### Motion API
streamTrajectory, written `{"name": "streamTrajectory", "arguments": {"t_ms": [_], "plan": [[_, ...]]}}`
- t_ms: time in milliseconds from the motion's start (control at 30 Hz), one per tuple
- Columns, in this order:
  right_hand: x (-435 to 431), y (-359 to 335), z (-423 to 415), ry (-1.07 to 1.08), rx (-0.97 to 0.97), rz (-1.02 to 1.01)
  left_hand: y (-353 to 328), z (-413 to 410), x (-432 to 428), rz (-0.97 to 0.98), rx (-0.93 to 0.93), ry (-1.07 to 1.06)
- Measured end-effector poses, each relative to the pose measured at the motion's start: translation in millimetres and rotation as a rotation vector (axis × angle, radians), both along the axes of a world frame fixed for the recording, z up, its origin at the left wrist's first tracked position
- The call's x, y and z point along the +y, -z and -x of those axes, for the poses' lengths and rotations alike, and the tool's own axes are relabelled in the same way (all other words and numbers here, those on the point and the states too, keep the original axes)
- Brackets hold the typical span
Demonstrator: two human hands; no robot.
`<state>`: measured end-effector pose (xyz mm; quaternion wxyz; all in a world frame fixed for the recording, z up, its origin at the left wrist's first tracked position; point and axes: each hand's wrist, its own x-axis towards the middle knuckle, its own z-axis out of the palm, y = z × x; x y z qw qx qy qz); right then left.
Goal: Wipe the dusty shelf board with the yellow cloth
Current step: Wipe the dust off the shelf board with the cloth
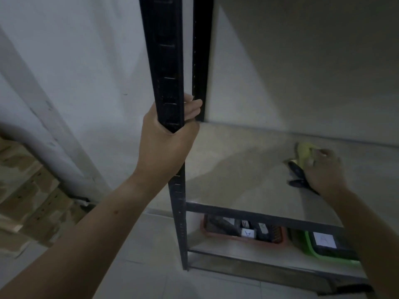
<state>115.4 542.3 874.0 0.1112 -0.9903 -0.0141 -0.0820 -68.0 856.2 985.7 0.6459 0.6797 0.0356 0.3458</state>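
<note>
So, head view: my left hand (pixel 166 145) is wrapped round the black slotted metal upright (pixel 164 61), right hand (pixel 323 169) bunches the crumpled yellow cloth (pixel 303 151) on the pale dusty shelf board (pixel 237 169). Dark-handled tool (pixel 298 172) lies touching that hand, so a careless swipe could knock it off.
</note>
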Motion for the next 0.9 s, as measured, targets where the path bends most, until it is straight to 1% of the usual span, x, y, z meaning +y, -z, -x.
{"name": "streamTrajectory", "arguments": {"t_ms": [67, 133, 233, 300, 333, 433, 500, 533, 567, 633, 700, 733, 800, 833, 900], "plan": [[8.8, 4.1, -7.3, 0.031, 0.015, 0.055, 1.6, -1.8, 0.3, 0.004, -0.010, -0.005], [36.1, 5.6, -7.2, -0.021, 0.044, 0.083, 2.9, -3.5, 0.6, -0.003, -0.025, -0.011], [100.9, 6.0, 2.7, -0.181, 0.121, 0.008, 4.3, -5.1, 0.6, -0.014, -0.042, -0.008], [155.2, 5.4, 28.4, -0.353, 0.170, 0.082, 4.3, -5.3, 1.3, -0.016, -0.049, 0.000], [181.6, 4.4, 47.5, -0.444, 0.179, 0.066, 4.3, -5.1, 1.9, -0.016, -0.051, 0.003], [228.1, -5.8, 100.4, -0.739, 0.119, -0.126, 3.5, -4.6, 2.9, -0.038, -0.051, 0.000], [228.8, -19.4, 107.1, -0.886, 0.197, -0.199, 3.8, -4.4, 2.4, -0.050, -0.051, 0.000], [220.7, -23.9, 101.8, -0.903, 0.232, -0.241, 3.9, -4.4, 2.0, -0.049, -0.052, 0.000], [208.8, -28.1, 92.6, -0.877, 0.258, -0.288, 3.9, -4.6, 1.5, -0.048, -0.052, -0.001], [171.5, -37.5, 68.7, -0.737, 0.214, -0.396, 3.8, -4.6, 1.3, -0.049, -0.052, -0.005], [113.2, -43.2, 36.3, -0.556, 0.092, -0.467, 3.6, -4.5, 2.2, -0.055, -0.040, -0.004], [79.1, -45.6, 18.9, -0.481, 0.024, -0.455, 3.3, -4.6, 2.9, -0.059, -0.029, 0.001], [9.0, -50.2, -14.6, -0.363, -0.058, -0.364, 2.7, -4.7, 4.1, -0.071, -0.017, 0.013], [-23.6, -48.1, -34.6, -0.329, -0.064, -0.260, 2.1, -4.2, 4.6, -0.075, -0.014, 0.010], [-72.7, -26.6, -71.8, -0.309, -0.004, 0.089, 0.9, -2.8, 4.3, -0.071, -0.014, -0.008]]}}
